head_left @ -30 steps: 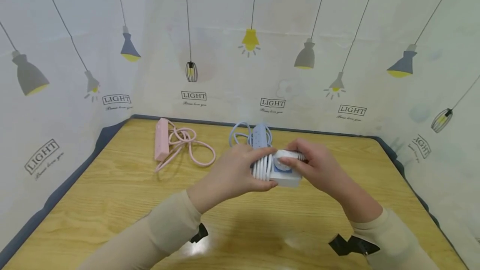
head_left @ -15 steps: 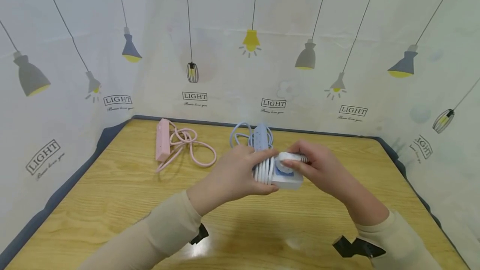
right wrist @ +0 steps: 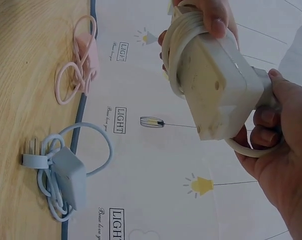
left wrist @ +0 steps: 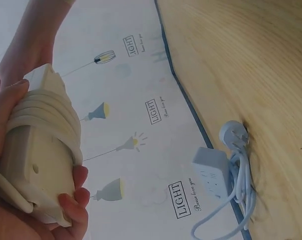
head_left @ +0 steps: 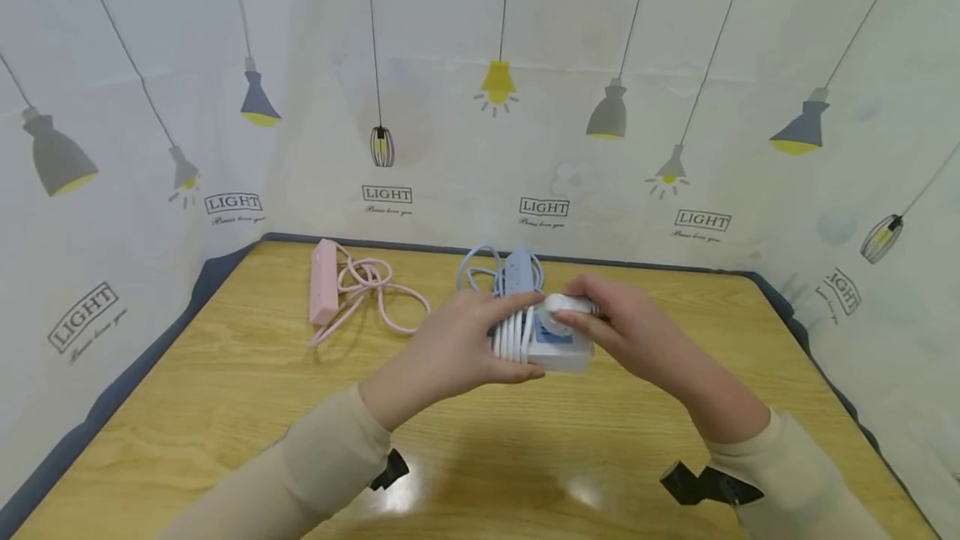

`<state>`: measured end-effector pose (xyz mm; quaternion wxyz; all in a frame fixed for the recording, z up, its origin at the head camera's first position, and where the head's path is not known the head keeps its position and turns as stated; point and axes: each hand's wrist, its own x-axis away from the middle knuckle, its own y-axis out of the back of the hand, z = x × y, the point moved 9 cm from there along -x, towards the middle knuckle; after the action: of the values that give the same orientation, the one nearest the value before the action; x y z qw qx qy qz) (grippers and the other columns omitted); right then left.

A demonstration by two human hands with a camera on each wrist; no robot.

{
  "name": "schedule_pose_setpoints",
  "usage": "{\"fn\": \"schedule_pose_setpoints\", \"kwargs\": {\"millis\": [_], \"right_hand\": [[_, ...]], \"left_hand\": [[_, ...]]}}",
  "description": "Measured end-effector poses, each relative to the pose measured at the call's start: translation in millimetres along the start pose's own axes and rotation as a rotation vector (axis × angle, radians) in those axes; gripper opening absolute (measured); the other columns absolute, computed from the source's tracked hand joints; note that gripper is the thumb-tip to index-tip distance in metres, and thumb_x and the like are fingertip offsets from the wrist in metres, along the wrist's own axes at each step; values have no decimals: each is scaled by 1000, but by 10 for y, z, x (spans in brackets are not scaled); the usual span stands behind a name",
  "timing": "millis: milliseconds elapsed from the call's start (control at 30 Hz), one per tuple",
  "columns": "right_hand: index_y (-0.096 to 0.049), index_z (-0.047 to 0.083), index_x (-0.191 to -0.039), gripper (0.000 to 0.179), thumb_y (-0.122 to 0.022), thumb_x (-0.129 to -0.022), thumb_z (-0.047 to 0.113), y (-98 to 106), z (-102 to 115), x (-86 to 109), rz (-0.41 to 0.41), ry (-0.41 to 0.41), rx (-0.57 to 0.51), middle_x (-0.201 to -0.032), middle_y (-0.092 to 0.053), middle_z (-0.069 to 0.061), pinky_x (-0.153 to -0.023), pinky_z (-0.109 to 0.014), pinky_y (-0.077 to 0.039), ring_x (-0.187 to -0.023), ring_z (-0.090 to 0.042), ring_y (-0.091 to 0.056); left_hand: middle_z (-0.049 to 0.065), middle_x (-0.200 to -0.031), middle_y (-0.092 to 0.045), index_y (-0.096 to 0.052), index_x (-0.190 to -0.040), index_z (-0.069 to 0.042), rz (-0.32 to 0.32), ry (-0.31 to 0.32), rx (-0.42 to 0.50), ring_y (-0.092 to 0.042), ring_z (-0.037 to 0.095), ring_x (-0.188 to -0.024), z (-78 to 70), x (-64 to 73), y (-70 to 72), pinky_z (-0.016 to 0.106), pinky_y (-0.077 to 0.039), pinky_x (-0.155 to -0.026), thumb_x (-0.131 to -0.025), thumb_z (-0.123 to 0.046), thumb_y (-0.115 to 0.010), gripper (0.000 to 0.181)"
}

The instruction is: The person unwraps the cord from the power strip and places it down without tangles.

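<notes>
A white power strip [head_left: 562, 358] is held above the table, its white cord [head_left: 513, 340] wound in several turns round the body. My left hand [head_left: 461, 344] grips the strip across those turns; in the left wrist view its thumb and fingers [left wrist: 76, 206] wrap round the body. My right hand [head_left: 633, 319] pinches the white plug [head_left: 572, 303] at the strip's blue socket face [head_left: 553, 332]. Whether the plug's pins sit in the socket cannot be told. The right wrist view shows the strip's plain underside [right wrist: 201, 82], with a loop of cord passing under my right fingers.
On the wooden table [head_left: 465, 448], a pink power strip [head_left: 324, 282] with a loose pink cord lies at the back left. A blue power strip [head_left: 519, 272] with its cord and plug [left wrist: 234, 135] lies behind my hands. A lamp-patterned cloth [head_left: 450, 123] stands round the back and sides.
Both hands and the white strip have shifted slightly left and up from half a second ago. The plug looks more tilted, and more of the blue socket face shows beneath it.
</notes>
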<state>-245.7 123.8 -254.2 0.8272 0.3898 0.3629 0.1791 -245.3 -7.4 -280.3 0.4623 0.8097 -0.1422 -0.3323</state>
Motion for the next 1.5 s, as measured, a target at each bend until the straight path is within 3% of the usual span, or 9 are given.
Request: {"fn": "schedule_pose_setpoints", "kwargs": {"millis": [300, 533, 733, 933, 1167, 1500], "right_hand": [[-58, 10, -96, 10, -67, -92, 8, 11, 53, 17, -38, 22, 3, -78, -56, 7, -53, -25, -45, -64, -7, -50], [-57, 7, -101, 7, -61, -96, 8, 56, 7, 42, -51, -84, -79, -82, -60, 2, -57, -27, -47, -68, -12, -53], [-56, 7, -102, 10, -63, -94, 5, 116, 62, 56, -114, -41, -41, -82, -60, 3, -56, -26, -46, -68, -10, -53], [-56, 3, -104, 8, -59, -96, 3, 123, 26, 89, -149, -71, -125, -89, -62, -2, -62, -27, -49, -74, -12, -57], [-56, 3, -107, 9, -54, -98, 1, 148, -21, 151, -190, -56, -165, -84, -59, 2, -59, -26, -48, -70, -12, -55], [-54, 5, -104, 19, -60, -91, -7, 89, 11, 226, -167, 50, -229, -77, -57, 4, -49, -23, -41, -60, -10, -48]], "left_hand": [[0, -91, -62, -57, -137, -29, 7, 3, -56, -51, 12, -75, -11, 48, 15, 28, -43, -63, -69, -56, -82, 78], [0, -89, -63, -58, -137, -31, 13, -14, -66, -51, 11, -74, -15, 75, 4, 28, -42, -63, -67, -56, -83, 78], [1, -91, -66, -57, -137, -29, -5, -18, -31, -54, 11, -74, 9, 80, 12, 27, -44, -63, -68, -53, -84, 79], [-1, -85, -62, -53, -141, -28, -3, 13, -10, -52, 10, -71, 59, 80, 21, 26, -44, -61, -70, -52, -83, 81], [3, -106, -65, -58, -136, -24, 7, 124, 4, -57, 15, -88, 211, 107, 26, 31, -48, -72, -71, -53, -83, 75], [-1, -92, -63, -62, -129, -19, -57, 156, 18, -54, 10, -73, 366, 94, 130, 27, -46, -60, -72, -48, -83, 68]]}}
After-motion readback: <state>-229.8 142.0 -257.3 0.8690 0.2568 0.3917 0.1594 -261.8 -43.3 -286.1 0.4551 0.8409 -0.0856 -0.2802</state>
